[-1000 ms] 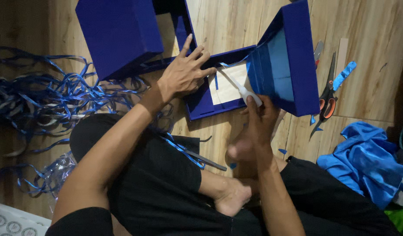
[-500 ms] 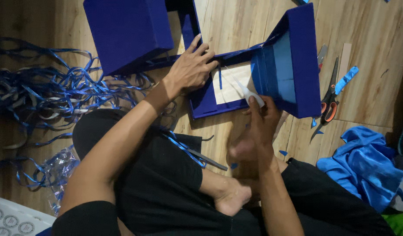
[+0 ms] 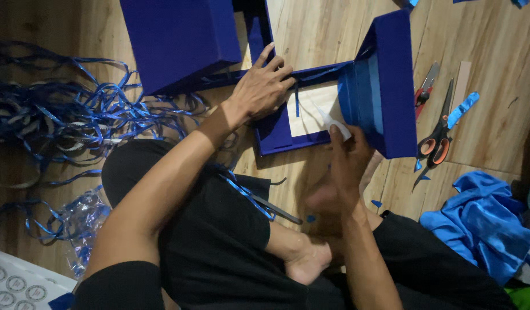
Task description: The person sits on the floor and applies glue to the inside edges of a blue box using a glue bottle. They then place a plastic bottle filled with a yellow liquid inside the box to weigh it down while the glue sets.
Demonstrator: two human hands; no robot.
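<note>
Since the picture 0.5 s ago the view has tipped a little, so the box sits higher and the left hand (image 3: 263, 87) has slid slightly along the box edge; the right hand keeps its place. Going left to right: a tangle of blue ribbon (image 3: 58, 115) lies well to the left of the left fingers, on the wooden floor (image 3: 494, 51). Those fingers are spread flat, pressing down on the rim of the open blue box (image 3: 276, 135), gripping nothing. Just right of them lies the pale card panel (image 3: 308, 109) inside the box, with a thin ribbon strip across it. The right hand (image 3: 345, 172) is nearer the panel; its fingers are curled shut around a small white glue tube (image 3: 334, 121), whose long axis runs up and left from the fingertips, nozzle toward the panel. Directly above and right of these fingers stands the upright blue box wall (image 3: 385, 86). Farther right lie 2 pairs of scissors (image 3: 437, 138), then crumpled blue cloth (image 3: 483, 224).
</note>
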